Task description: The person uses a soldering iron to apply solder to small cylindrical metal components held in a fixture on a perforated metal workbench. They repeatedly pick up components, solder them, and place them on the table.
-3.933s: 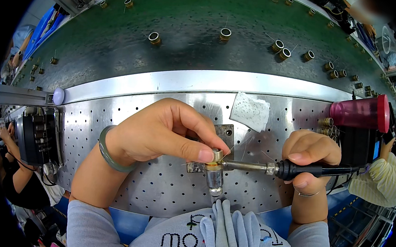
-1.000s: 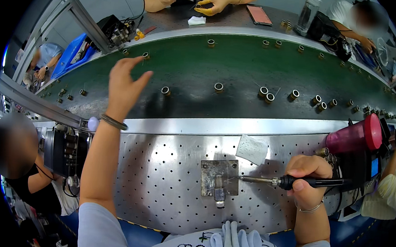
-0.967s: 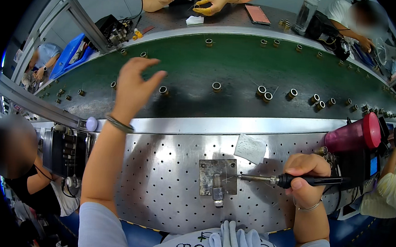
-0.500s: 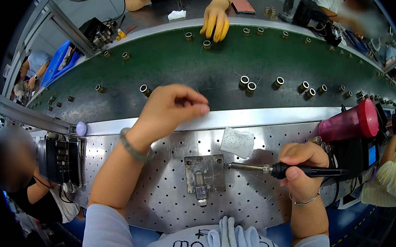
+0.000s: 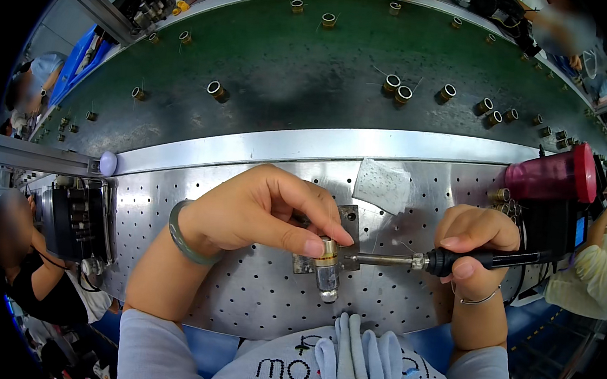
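My left hand [image 5: 252, 213] pinches a small brass-coloured cylinder [image 5: 326, 252] between thumb and forefinger. That cylinder sits at the upper end of a metal post [image 5: 327, 281], which lies on a dark square metal plate [image 5: 350, 218]; part of the plate is hidden under my fingers. Wrapped around a black handle, my right hand [image 5: 479, 238] holds a soldering iron [image 5: 446, 263]. Its metal shaft points left, and the tip is close beside the cylinder; I cannot tell whether they touch. A pale speckled pad [image 5: 382, 185] lies beyond the plate.
Across the far side runs a green belt [image 5: 277, 61] carrying several ring-topped cylinders [image 5: 215, 89]. A silver rail [image 5: 250, 141] borders the perforated metal table [image 5: 154, 214]. At right stand a pink cup [image 5: 547, 173] and a black box with a lit screen; a black device [image 5: 69, 222] stands left.
My left hand has come down and nearer from the rail to the post, now with a brass-coloured cylinder in its fingers. The co-worker's yellow-fingered hand has left the belt. The view has shifted slightly.
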Motion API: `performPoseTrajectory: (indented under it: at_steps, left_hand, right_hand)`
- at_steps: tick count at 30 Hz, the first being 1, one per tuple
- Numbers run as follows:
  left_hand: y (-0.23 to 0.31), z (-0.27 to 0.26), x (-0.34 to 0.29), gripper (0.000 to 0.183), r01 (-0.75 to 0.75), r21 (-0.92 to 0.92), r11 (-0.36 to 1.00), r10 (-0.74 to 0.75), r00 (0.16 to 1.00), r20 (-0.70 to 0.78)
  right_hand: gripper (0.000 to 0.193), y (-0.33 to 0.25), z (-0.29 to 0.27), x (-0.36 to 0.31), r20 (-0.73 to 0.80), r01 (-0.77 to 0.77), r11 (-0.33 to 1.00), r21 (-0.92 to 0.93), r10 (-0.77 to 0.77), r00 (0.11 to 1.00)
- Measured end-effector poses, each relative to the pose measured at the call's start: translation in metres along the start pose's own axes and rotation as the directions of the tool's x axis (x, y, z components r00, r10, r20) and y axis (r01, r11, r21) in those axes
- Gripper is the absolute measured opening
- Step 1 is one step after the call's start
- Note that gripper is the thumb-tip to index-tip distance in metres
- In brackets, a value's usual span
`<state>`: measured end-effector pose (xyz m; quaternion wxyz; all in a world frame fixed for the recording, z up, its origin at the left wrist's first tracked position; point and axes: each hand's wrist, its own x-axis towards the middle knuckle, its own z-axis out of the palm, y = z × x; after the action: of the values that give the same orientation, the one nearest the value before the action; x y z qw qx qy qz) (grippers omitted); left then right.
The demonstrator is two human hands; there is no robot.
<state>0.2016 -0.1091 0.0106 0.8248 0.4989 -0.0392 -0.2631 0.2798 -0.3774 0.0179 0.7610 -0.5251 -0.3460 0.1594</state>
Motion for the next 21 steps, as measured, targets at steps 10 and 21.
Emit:
performPoseTrajectory:
  at_steps: [10,21]
  left_hand:
    - [-0.002,-0.004,0.0,0.03,0.077,-0.003,0.997,-0.077,0.997,0.005]
    - [0.002,-0.002,0.0,0.029,0.089,-0.041,0.995,-0.089,0.996,0.01]
  right_hand:
    - [0.024,0.005,0.003,0.004,0.082,0.02,0.999,-0.027,-0.018,0.996]
    - [0.024,0.005,0.005,0.0,0.005,-0.06,0.997,0.057,0.06,0.998]
